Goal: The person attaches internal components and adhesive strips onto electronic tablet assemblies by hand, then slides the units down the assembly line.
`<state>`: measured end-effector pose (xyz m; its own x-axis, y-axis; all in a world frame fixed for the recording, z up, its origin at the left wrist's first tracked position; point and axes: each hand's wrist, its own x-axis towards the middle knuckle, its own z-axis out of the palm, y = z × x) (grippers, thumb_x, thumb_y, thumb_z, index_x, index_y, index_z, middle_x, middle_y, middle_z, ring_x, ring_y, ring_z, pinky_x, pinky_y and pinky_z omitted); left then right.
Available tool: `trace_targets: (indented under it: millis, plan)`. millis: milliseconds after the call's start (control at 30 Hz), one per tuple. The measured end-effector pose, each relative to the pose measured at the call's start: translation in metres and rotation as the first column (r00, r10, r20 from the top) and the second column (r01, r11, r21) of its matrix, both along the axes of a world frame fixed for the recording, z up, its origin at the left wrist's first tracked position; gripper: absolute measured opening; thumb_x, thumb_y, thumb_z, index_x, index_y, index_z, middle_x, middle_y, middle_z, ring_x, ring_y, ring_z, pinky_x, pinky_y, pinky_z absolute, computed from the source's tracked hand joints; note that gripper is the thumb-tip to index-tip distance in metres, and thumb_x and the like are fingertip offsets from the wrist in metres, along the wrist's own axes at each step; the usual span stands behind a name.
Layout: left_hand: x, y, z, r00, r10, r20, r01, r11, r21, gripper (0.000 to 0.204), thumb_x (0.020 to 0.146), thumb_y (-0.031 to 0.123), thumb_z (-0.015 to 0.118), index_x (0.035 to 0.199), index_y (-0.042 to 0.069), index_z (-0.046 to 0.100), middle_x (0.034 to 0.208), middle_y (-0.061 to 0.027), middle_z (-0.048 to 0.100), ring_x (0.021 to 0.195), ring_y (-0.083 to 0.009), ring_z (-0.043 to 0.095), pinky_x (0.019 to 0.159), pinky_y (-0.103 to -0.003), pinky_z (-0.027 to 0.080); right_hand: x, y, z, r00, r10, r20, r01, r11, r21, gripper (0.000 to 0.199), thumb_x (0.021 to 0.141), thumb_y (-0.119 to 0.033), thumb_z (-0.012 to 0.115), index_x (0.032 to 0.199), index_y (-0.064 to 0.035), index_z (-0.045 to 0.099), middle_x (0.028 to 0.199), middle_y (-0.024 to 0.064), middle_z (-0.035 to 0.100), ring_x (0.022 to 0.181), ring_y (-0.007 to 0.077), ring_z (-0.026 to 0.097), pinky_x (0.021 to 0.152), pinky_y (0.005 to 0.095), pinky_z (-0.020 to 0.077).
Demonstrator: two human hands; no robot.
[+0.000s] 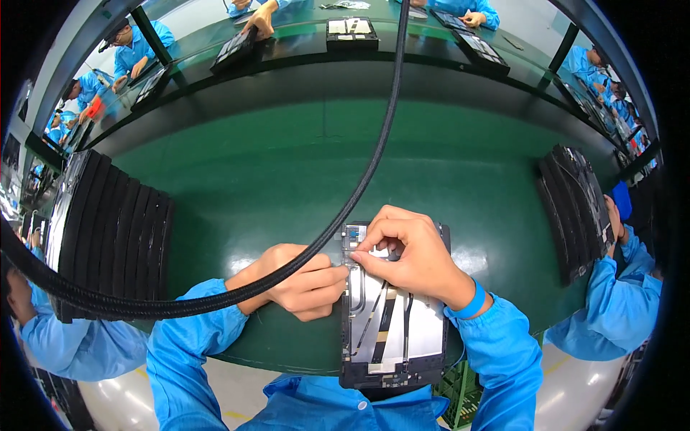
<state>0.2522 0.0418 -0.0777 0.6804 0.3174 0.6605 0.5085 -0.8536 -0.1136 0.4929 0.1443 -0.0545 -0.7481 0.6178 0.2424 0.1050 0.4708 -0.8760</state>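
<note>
An opened tablet-like device [424,323] lies at the near edge of the green workbench, its inside facing up. Pale silver panels, dark flat cables and a black frame show in it. My right hand [413,251] rests over its upper part, thumb and index finger pinched near the upper left edge. Whatever lies between those fingertips is too small to name. Close beside them, my left hand [305,282] is closed at the device's left edge, its fingertips pressed together; what they hold, if anything, is hidden. A blue band [473,300] circles my right wrist.
A thick black braided cable [366,176] arcs across the view, passing in front of my left hand. Stacks of black devices stand at left [108,230] and right [571,212]. Co-workers in blue sit on both sides and across the green bench [251,161]. A green crate [460,395] is below.
</note>
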Motion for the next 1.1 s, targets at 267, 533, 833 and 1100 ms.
trace_targets:
  millis: [267,533,833,1100]
  plan:
    - [0.0,-0.0046,-0.0025,0.999,0.047,0.015,-0.047,0.999,-0.016,0.029,0.071,0.021,0.076,0.093,0.002,0.078,0.103,-0.0116,0.08,0.065,-0.0149,0.066,0.052,-0.027,0.046,0.0002,0.0004,0.0021,0.999,0.006,0.042,-0.007,1.0,0.015,0.009,0.087,-0.008,0.088,0.088,-0.002,0.081,0.088,0.0074,0.069,0.075,0.018,0.064,0.065,0.0328,0.049]
    - [0.0003,-0.0035,-0.005,0.997,0.07,-0.021,-0.07,0.998,0.005,0.032,0.071,0.022,0.076,0.096,0.003,0.079,0.106,-0.0102,0.081,0.067,-0.0143,0.064,0.052,-0.026,0.045,0.0004,0.0013,0.0022,0.999,0.022,0.04,-0.024,0.999,0.038,0.011,0.087,-0.01,0.09,0.09,-0.003,0.081,0.089,0.0081,0.07,0.077,0.0191,0.066,0.067,0.0331,0.0511]
    - [-0.0001,-0.004,-0.0048,0.998,0.057,0.017,-0.057,0.998,-0.01,0.033,0.067,0.019,0.075,0.094,0.001,0.079,0.108,-0.0126,0.082,0.063,-0.0137,0.063,0.051,-0.026,0.045,-0.0007,0.0008,-0.002,0.999,0.027,0.033,-0.029,0.997,0.065,0.013,0.087,-0.01,0.093,0.092,-0.0048,0.083,0.09,0.0045,0.069,0.075,0.0151,0.06,0.065,0.031,0.047]
    - [0.0019,-0.0015,0.0016,0.997,0.064,0.034,-0.058,0.988,-0.146,0.032,0.063,0.016,0.074,0.091,0.002,0.076,0.106,-0.0125,0.081,0.061,-0.016,0.061,0.051,-0.03,0.047,-0.0007,0.0016,-0.0008,0.999,0.039,0.035,-0.042,0.993,0.109,0.014,0.09,-0.01,0.089,0.095,-0.0016,0.08,0.091,0.0117,0.071,0.08,0.0258,0.071,0.07,0.0384,0.0556]
